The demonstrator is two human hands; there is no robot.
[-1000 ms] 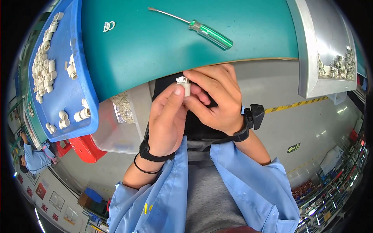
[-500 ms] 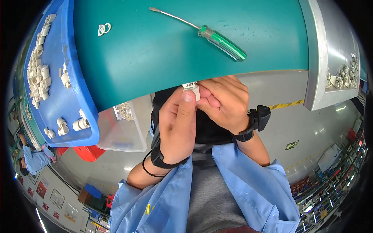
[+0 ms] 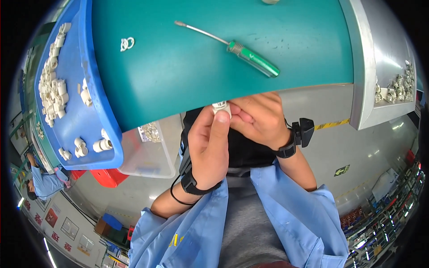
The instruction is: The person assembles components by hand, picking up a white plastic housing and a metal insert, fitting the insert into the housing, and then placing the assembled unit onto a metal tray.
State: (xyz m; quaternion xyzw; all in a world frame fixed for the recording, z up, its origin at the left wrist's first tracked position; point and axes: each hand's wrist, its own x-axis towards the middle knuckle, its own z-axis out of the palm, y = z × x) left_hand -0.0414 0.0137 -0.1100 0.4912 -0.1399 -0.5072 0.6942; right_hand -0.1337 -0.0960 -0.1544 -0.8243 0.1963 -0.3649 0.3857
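A small white plastic pipe fitting [image 3: 220, 107] is held just off the front edge of the green tabletop [image 3: 178, 85]. My left hand [image 3: 208, 149] grips it from the left, thumb pressed on its near side. Closed fingers of my right hand [image 3: 260, 119] meet its right side; their tips are partly hidden. Beyond my hands, a flat-tipped screwdriver [image 3: 254, 60] with a green handle lies on the tabletop. Two thin white rings [image 3: 127, 43] lie farther left, touching each other.
At the left stands a blue tray [image 3: 107, 96] with several white fittings. A metal tray [image 3: 364, 89] with small metallic parts is at the right. Below the table edge sit a clear bin [image 3: 154, 167] and a red container [image 3: 111, 178]. A co-worker [image 3: 47, 178] is at far left.
The whole view has shifted slightly, so the table's things appear lower. A pale object now shows at the top edge. Both hands still hold the fitting, which appears slightly turned.
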